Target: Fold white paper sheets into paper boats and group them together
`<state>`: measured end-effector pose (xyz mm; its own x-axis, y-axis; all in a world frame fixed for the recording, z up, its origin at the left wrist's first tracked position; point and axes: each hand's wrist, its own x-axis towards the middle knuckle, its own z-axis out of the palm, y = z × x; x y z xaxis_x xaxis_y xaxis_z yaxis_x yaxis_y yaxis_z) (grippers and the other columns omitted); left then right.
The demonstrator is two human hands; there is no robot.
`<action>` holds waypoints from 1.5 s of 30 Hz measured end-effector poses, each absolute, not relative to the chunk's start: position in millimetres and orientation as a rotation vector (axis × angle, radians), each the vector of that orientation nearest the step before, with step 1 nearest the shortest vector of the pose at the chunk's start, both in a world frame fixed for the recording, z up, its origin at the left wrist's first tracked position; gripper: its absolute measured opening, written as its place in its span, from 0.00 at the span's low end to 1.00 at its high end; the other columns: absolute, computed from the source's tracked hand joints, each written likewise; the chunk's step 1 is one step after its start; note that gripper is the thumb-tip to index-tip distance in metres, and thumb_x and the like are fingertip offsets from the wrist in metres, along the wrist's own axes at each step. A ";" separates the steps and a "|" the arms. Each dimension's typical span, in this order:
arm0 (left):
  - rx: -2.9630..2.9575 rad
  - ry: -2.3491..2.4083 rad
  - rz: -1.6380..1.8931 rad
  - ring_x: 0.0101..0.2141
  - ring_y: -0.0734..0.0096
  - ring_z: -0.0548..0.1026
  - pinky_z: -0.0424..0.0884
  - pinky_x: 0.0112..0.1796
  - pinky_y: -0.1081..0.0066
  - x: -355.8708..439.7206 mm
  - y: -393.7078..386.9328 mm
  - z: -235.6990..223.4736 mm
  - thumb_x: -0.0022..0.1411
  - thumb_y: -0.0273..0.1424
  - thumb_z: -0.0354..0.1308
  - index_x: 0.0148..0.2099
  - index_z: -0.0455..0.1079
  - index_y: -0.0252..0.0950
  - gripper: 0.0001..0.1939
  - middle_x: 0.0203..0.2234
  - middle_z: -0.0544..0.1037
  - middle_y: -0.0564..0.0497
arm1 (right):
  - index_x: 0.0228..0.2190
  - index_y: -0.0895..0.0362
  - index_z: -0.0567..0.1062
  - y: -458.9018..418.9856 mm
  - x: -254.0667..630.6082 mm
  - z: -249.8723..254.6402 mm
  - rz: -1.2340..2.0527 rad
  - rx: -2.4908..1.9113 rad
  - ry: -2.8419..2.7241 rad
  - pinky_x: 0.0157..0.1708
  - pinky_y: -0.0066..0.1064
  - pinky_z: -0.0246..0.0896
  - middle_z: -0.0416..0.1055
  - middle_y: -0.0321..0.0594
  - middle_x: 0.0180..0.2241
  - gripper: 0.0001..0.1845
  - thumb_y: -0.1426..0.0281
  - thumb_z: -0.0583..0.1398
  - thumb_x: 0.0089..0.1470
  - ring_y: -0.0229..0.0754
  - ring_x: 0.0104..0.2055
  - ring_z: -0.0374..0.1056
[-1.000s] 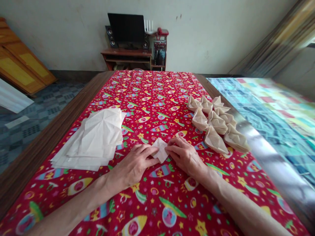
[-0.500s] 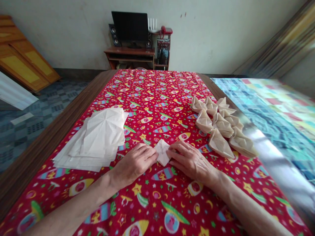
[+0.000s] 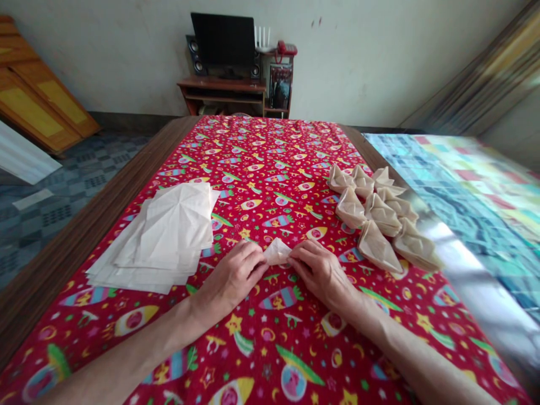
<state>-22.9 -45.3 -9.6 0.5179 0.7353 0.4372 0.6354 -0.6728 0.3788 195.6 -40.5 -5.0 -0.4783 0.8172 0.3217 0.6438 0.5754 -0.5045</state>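
Observation:
Between my two hands is a small piece of white folded paper [image 3: 277, 251], now a low triangle with its peak pointing away from me. My left hand [image 3: 241, 270] pinches its left corner between thumb and fingers. At the opposite corner, my right hand [image 3: 317, 269] grips the paper the same way. Off to the left lies a stack of creased white paper sheets [image 3: 169, 228], the top one marked with star-like fold lines. Several folded paper boats [image 3: 382, 211], beige and pointed at the ends, sit grouped to the right.
A red patterned cloth [image 3: 274, 169] covers the table, whose brown wooden edge [image 3: 139, 169] shows at the left. Beyond it stand a desk [image 3: 223, 84] with a monitor [image 3: 223, 39] and a red telephone [image 3: 287, 48]. A bed with a patchwork cover [image 3: 442, 185] is at the right.
The paper between my hands was a diamond lying flat; its near half is now folded up, leaving a triangle. Both hands stay at its sides, fingers closer on the corners.

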 end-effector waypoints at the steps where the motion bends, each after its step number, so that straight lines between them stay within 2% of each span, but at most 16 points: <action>1: 2.548 1.215 0.873 0.35 0.68 0.68 0.68 0.39 0.67 -22.8 -44.3 -10.0 0.65 0.26 0.52 0.34 0.64 0.35 0.05 0.32 0.70 0.51 | 0.31 0.56 0.72 -40.6 194.9 -4.0 0.417 -1.203 -2.262 0.33 0.29 0.60 0.68 0.39 0.31 0.10 0.69 0.53 0.61 0.39 0.34 0.64; 4: 2.495 1.282 0.847 0.35 0.68 0.68 0.68 0.38 0.67 -23.7 -41.9 -10.3 0.65 0.28 0.52 0.33 0.64 0.35 0.07 0.30 0.68 0.51 | 0.30 0.56 0.71 -40.7 193.0 -1.5 0.354 -1.299 -2.274 0.33 0.29 0.58 0.67 0.40 0.30 0.10 0.68 0.53 0.61 0.39 0.34 0.63; 7: 2.483 1.269 0.806 0.36 0.69 0.69 0.68 0.38 0.68 -25.4 -40.9 -11.7 0.65 0.31 0.53 0.35 0.65 0.35 0.06 0.33 0.68 0.51 | 0.30 0.56 0.70 -40.3 190.9 -1.0 0.279 -1.348 -2.316 0.32 0.29 0.56 0.67 0.40 0.30 0.10 0.69 0.52 0.61 0.39 0.33 0.63; 12: 2.508 1.338 0.762 0.34 0.70 0.69 0.67 0.37 0.69 -26.0 -38.6 -13.9 0.68 0.30 0.48 0.33 0.64 0.35 0.10 0.30 0.67 0.52 | 0.29 0.56 0.69 -38.7 187.9 -2.1 0.212 -1.382 -2.311 0.30 0.29 0.55 0.66 0.39 0.28 0.10 0.68 0.52 0.61 0.39 0.31 0.62; 20: 2.690 1.550 0.534 0.32 0.68 0.68 0.65 0.35 0.67 -20.0 -36.5 -7.2 0.66 0.31 0.51 0.32 0.65 0.35 0.09 0.29 0.68 0.51 | 0.30 0.56 0.67 -36.4 188.8 -2.9 0.304 -1.371 -2.260 0.30 0.28 0.56 0.67 0.38 0.28 0.06 0.69 0.55 0.59 0.38 0.30 0.63; 30: 2.790 1.581 0.511 0.31 0.69 0.69 0.64 0.34 0.68 -17.6 -38.2 -2.5 0.66 0.30 0.50 0.32 0.65 0.36 0.09 0.28 0.69 0.51 | 0.28 0.56 0.66 -33.3 187.0 -2.6 0.201 -1.415 -2.307 0.28 0.29 0.52 0.67 0.37 0.26 0.07 0.69 0.55 0.59 0.38 0.27 0.62; 33: 2.771 1.576 0.575 0.35 0.67 0.70 0.66 0.36 0.67 -16.3 -39.4 -0.7 0.66 0.31 0.50 0.40 0.67 0.36 0.06 0.33 0.71 0.50 | 0.28 0.56 0.67 -33.5 186.1 -0.6 0.197 -1.441 -2.311 0.28 0.29 0.52 0.67 0.37 0.26 0.07 0.69 0.55 0.59 0.38 0.28 0.62; 35: 2.821 1.481 0.621 0.41 0.65 0.70 0.67 0.42 0.65 -15.5 -41.1 1.2 0.67 0.28 0.49 0.51 0.65 0.37 0.12 0.41 0.72 0.48 | 0.28 0.56 0.67 -33.9 185.9 0.6 0.195 -1.448 -2.318 0.28 0.28 0.52 0.67 0.38 0.27 0.07 0.69 0.55 0.59 0.38 0.28 0.62; 37: 2.927 1.290 0.597 0.51 0.63 0.66 0.63 0.51 0.62 -15.2 -44.0 2.8 0.67 0.24 0.46 0.59 0.60 0.37 0.19 0.51 0.69 0.47 | 0.28 0.56 0.67 -34.2 185.8 1.0 0.185 -1.439 -2.324 0.28 0.28 0.52 0.68 0.39 0.27 0.08 0.69 0.54 0.59 0.38 0.28 0.63; 40: 3.016 1.052 0.452 0.61 0.64 0.55 0.54 0.59 0.59 -15.9 -49.7 3.7 0.66 0.21 0.42 0.63 0.55 0.36 0.24 0.60 0.62 0.49 | 0.28 0.56 0.67 -34.4 185.6 0.2 0.148 -1.431 -2.320 0.27 0.28 0.52 0.68 0.39 0.27 0.09 0.68 0.53 0.60 0.38 0.28 0.62; 45: 2.895 1.067 0.309 0.64 0.65 0.48 0.51 0.61 0.58 -18.4 -57.3 5.2 0.63 0.20 0.43 0.66 0.49 0.34 0.29 0.64 0.54 0.47 | 0.27 0.55 0.67 -34.0 184.5 -2.5 0.088 -1.446 -2.326 0.27 0.28 0.52 0.68 0.38 0.26 0.09 0.68 0.53 0.60 0.38 0.28 0.62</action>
